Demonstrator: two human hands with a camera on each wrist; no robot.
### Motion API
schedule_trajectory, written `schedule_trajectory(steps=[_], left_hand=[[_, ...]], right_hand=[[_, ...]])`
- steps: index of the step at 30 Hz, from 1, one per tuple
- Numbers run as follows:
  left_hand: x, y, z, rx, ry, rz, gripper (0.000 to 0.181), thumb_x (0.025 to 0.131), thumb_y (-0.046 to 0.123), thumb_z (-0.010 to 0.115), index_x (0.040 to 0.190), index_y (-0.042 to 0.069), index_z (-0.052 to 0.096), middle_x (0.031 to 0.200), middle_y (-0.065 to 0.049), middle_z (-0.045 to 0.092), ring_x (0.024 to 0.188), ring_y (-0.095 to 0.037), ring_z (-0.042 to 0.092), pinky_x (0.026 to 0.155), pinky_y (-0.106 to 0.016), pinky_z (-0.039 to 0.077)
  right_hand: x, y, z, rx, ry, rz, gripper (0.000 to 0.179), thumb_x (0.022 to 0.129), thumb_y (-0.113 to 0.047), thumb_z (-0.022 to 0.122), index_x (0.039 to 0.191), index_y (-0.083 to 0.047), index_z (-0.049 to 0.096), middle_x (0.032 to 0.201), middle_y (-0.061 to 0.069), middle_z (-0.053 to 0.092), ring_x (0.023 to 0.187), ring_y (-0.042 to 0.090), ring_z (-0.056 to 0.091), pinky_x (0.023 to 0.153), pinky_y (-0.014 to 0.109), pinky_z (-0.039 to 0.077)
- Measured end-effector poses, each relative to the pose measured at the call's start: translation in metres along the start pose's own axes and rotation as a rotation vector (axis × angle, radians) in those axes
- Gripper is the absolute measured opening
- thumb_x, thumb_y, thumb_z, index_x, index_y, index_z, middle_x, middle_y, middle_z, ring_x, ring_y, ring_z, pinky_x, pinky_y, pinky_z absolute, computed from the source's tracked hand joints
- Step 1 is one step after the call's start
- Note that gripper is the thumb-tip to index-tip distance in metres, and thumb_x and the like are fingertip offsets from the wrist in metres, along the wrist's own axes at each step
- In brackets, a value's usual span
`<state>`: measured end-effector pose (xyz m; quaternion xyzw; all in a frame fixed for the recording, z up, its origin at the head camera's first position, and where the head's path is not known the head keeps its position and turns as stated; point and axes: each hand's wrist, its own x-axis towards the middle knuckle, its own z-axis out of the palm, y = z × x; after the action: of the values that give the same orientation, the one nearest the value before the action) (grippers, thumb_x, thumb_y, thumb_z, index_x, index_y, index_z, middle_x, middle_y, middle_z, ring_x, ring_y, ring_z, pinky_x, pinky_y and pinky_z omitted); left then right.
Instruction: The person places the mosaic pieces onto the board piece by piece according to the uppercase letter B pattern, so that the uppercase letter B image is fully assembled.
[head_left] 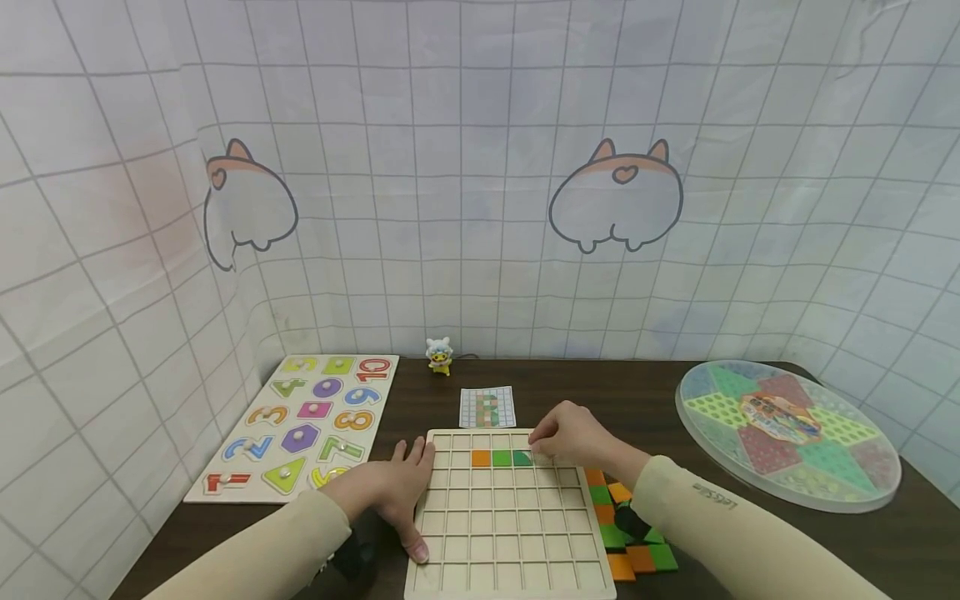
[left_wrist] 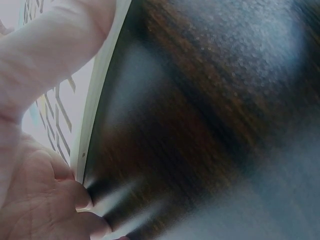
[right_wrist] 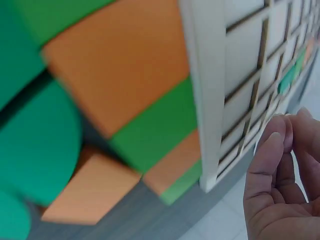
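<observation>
A pale wooden grid board (head_left: 517,526) lies flat on the dark desk (head_left: 600,387) in front of the person, its shallow square cells marked off by thin raised ribs. Three cells in the second row from the far edge are filled, side by side: an orange tile (head_left: 481,458), a green tile (head_left: 501,458) and, to the right, a darker green piece (head_left: 521,458) with a pale area at one corner. The right hand (head_left: 572,435) is just beside that last piece, above the board, with thumb and fingertips pressed together; whether they pinch anything cannot be told. The left hand (head_left: 401,487) is spread at the board's left edge, its thumb on the near part of that edge.

Touching or just beside the board's right side lie loose tiles (head_left: 612,536), orange and green squares overlapping one another, with dark green curved pieces (right_wrist: 47,145) among them in the right wrist view.

Beyond the far edge is a card (head_left: 487,407) printed with a coloured grid, then a small figurine (head_left: 439,356). To the left, a puzzle board (head_left: 238,497) holds knobbed numbers and shapes in its recesses. To the right sits a round game case (head_left: 787,454) with a star pattern; its contents are unclear.
</observation>
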<state>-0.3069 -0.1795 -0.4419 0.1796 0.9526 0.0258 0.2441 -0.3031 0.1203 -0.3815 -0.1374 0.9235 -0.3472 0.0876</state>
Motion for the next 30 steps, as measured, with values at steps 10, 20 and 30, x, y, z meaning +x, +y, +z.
schedule_trajectory(steps=[10,20,30], left_hand=[[-0.001,0.0,-0.001,0.008,-0.01,-0.014,0.165,0.04,0.085,0.084,0.165,0.008,0.007,0.172,-0.019,0.005,0.158,-0.046,0.005,0.122,-0.059,0.028],[-0.002,0.002,-0.002,0.005,-0.01,-0.015,0.163,0.042,0.083,0.085,0.165,0.008,0.008,0.173,-0.018,0.005,0.158,-0.045,0.004,0.123,-0.059,0.025],[0.0,0.002,-0.002,0.001,-0.024,-0.026,0.162,0.043,0.081,0.085,0.165,0.009,0.008,0.173,-0.017,0.004,0.159,-0.044,0.004,0.124,-0.058,0.024]], right_hand=[[-0.017,0.05,-0.039,-0.03,0.015,0.013,0.014,0.093,-0.011,0.075,0.104,-0.004,0.078,0.097,0.005,0.075,0.082,0.017,0.067,0.075,0.039,0.058],[-0.035,0.084,-0.055,-0.061,-0.03,0.0,0.016,0.092,-0.011,0.076,0.106,-0.003,0.078,0.097,0.006,0.076,0.083,0.017,0.068,0.077,0.04,0.059],[-0.044,0.093,-0.059,-0.002,-0.079,-0.035,0.019,0.092,-0.008,0.075,0.108,0.001,0.076,0.096,0.006,0.075,0.083,0.017,0.067,0.079,0.041,0.059]])
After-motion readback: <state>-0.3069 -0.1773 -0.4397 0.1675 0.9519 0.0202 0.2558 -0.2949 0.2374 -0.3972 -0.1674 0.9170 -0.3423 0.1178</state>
